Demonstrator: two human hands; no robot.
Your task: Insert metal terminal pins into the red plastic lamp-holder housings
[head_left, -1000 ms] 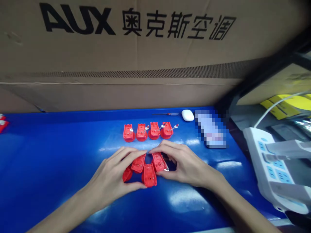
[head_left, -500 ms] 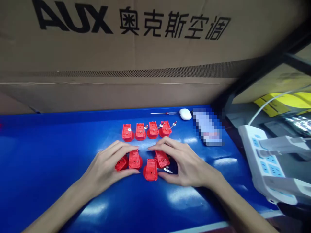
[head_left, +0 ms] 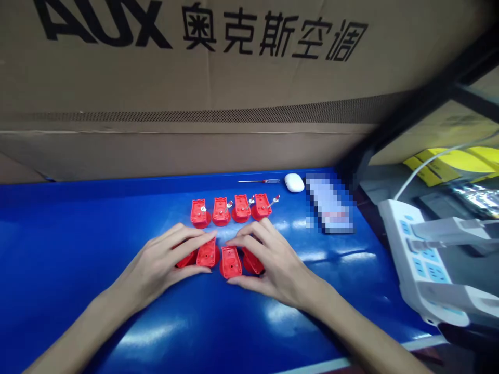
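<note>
Nearest me on the shiny blue tabletop (head_left: 179, 337) are four small red parts, ranged between the person's two hands. The left hand (head_left: 158, 265) is curved narrow around the two on its side, fingertips at the far edge and thumb at the near edge of the inner left part (head_left: 206, 255); the outer left part (head_left: 187, 259) sits half hidden in its palm. The right hand (head_left: 278, 267) does likewise, pinching the inner right part (head_left: 231, 263) end to end, with the outer right part (head_left: 252, 262) under its fingers. I'd judge them light and stiff — moulded plastic, likely a bit slick, with thin walls that could chip — and best gripped by those two ends, clear of the hollow middle.

Off to the right a white power strip (head_left: 427, 265) carries bulky plugs. Beyond the hands stands a back row of red parts (head_left: 220, 211), four of them, each with a small pale-tipped piece attached. Past these lie a flat object (head_left: 330, 205) blurred past reading, a rounded white case (head_left: 294, 183) and a slim screwdriver (head_left: 271, 181). Yellow packs (head_left: 448, 166) at right show no legible print. Behind everything, a cardboard box (head_left: 234, 85) reads "AUX 奥克斯空调" in black, its top letters clipped.
</note>
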